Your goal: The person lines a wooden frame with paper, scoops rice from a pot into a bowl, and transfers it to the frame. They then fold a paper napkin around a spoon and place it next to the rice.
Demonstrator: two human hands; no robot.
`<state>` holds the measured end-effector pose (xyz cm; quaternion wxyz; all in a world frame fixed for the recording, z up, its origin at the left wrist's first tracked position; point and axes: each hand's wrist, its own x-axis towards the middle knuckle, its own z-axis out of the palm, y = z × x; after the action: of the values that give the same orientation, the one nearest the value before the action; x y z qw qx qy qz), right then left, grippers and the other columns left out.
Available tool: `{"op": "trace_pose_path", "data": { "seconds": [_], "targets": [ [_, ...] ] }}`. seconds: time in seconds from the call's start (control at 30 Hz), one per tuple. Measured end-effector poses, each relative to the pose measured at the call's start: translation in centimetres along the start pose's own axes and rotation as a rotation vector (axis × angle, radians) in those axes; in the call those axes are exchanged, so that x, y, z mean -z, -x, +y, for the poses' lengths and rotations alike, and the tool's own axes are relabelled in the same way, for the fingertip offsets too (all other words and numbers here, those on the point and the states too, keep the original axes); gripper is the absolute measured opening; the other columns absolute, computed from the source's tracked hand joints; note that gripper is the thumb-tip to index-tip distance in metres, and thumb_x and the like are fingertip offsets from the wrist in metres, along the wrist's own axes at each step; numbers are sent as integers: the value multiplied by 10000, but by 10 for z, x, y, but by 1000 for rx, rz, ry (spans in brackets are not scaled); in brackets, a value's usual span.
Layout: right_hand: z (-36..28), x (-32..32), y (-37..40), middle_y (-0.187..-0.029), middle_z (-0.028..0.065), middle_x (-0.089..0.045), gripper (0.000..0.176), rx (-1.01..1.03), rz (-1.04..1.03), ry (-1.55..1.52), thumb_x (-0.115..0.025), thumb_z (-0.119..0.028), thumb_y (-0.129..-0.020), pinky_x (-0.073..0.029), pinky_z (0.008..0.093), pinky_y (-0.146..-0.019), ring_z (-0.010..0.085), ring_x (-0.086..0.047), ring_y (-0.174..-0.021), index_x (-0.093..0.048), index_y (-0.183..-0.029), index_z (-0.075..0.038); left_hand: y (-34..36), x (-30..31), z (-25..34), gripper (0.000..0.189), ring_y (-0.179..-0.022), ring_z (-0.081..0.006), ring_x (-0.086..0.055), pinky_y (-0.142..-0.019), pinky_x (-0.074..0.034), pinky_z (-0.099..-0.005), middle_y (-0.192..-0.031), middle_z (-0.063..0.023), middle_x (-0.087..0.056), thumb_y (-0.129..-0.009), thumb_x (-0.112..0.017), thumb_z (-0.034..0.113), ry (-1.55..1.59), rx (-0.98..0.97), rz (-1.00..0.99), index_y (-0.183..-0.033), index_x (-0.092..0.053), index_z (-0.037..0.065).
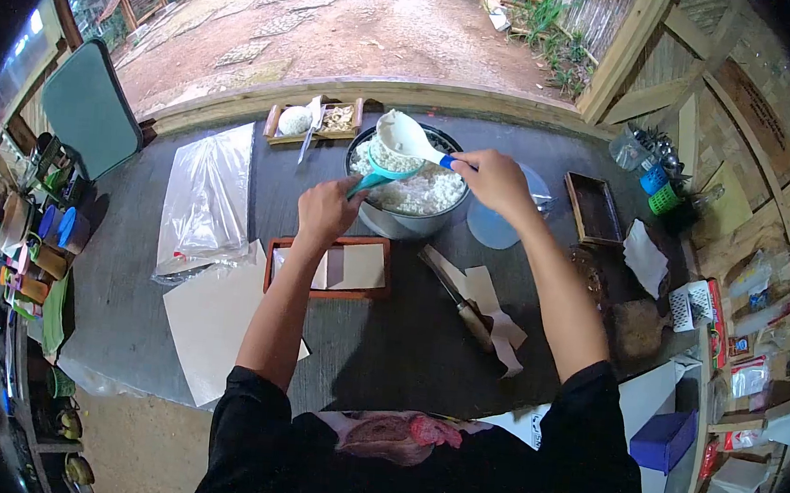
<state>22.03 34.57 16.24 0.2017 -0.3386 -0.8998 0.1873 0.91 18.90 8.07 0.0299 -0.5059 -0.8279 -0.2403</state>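
A metal pot (403, 228) of white rice (437, 192) stands at the back middle of the table. Above it, my left hand (327, 209) is closed round the handle of a teal scoop (385, 171) heaped with rice. My right hand (496, 182) grips the blue handle of a white rice paddle (411, 139), whose blade rests on or just over the rice in the scoop; contact is hard to tell. Below my left hand lies a reddish wooden tray (381, 293) with brown paper inside. A translucent bluish lid (492, 229) sits beside the pot, under my right forearm.
Brown paper sheets (209, 334) and a clear plastic pack (207, 194) lie at left. A knife (464, 316) rests by paper scraps near the middle. Behind is a small wooden box (338, 121); a dark wooden tray (593, 209) and utensil holders (654, 180) stand at right.
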Motion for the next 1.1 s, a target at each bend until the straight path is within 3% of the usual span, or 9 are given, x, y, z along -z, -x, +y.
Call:
{"op": "trace_pose_path", "data": {
  "seconds": [0.13, 0.3, 0.5, 0.7, 0.93, 1.1],
  "targets": [
    [-18, 2, 11, -884, 166, -691, 255, 40, 48, 289, -614, -329, -880, -517, 435, -745, 367, -658, -835, -717, -1065, -187, -1, -1, 1, 360, -774, -371, -665, -675, -522, -456, -831, -183, -685, -856, -639, 414, 14, -12, -19, -1150, -681, 211],
    [24, 0, -20, -985, 155, -699, 260, -60, -56, -61, -607, -308, -884, -518, 386, -818, 310, -677, -923, -729, -1032, -132, -1, 1, 3, 325, -773, -363, -666, -681, -524, -452, -829, -174, -687, -845, -640, 394, 7, 5, 9, -1101, -700, 204],
    [12, 5, -6, -897, 150, -697, 259, -48, 21, 164, -590, -333, -872, -520, 435, -761, 365, -666, -851, -731, -998, -157, -2, 1, 2, 320, -763, -363, -666, -676, -525, -458, -815, -171, -685, -845, -638, 392, -5, -17, -19, -1096, -699, 203],
    [41, 3, -14, -930, 178, -688, 261, -45, 112, -62, -592, -307, -877, -511, 450, -788, 384, -653, -881, -723, -1015, -128, 0, 2, 5, 314, -755, -362, -664, -662, -521, -462, -796, -170, -682, -843, -642, 391, 16, -22, 33, -1078, -704, 191],
    [44, -7, -3, -958, 206, -674, 283, -88, 58, 119, -558, -277, -888, -507, 459, -822, 383, -649, -909, -708, -1020, -78, 1, -2, 3, 325, -765, -371, -662, -670, -523, -458, -810, -186, -680, -846, -641, 390, 34, -2, 28, -1091, -700, 183],
    [52, -27, -1, -939, 236, -663, 275, -86, 104, 118, -519, -234, -880, -509, 486, -809, 409, -646, -879, -700, -942, -37, 4, -1, 4, 328, -782, -377, -660, -690, -522, -462, -824, -197, -679, -853, -636, 378, 71, 31, 36, -1097, -697, 166]
  ]
}}
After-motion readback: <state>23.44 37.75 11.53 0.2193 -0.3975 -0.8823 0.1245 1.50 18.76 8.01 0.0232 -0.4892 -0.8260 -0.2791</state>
